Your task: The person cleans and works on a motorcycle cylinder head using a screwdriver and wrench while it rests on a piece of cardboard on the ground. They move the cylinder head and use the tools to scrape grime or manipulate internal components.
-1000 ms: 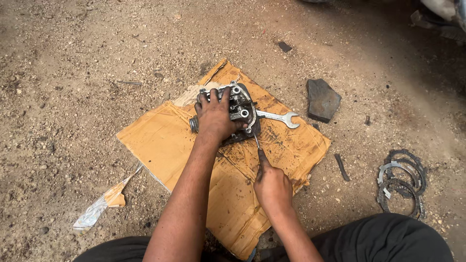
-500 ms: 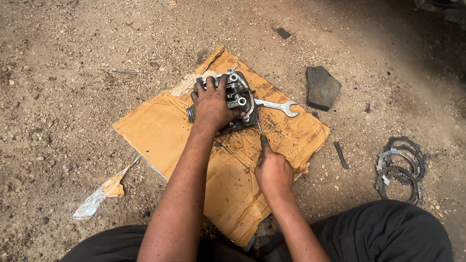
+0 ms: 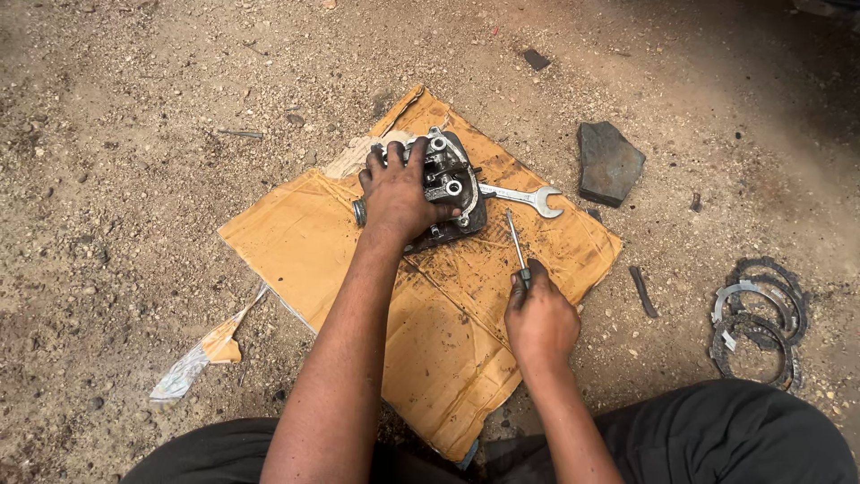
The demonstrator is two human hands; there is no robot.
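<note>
1. Centrally, engine part (image 3: 439, 188) on cardboard (image 3: 296, 251): left hand (image 3: 399, 193) spread flat over it, steadying it.
2. Screwdriver (image 3: 517, 246), at 4 o'clock of part: right hand (image 3: 540, 318) clenched round handle, tip aimed toward part.
3. Wrench (image 3: 528, 197), at 3 o'clock, lying within reach.

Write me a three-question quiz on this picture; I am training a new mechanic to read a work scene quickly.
1. True or false: the left hand rests on the metal engine part.
2. What does the right hand hold? A) the open-ended spanner B) a thin screwdriver C) a flat stone
3. Fill in: the engine part sits on a sheet of brown ____.

Key
1. True: it presses on top of the part.
2. B: the thin screwdriver points up toward the part, while the open-ended spanner lies untouched beside it and the flat stone lies on the dirt.
3. Cardboard: the cardboard is spread on the gravel ground.
</note>
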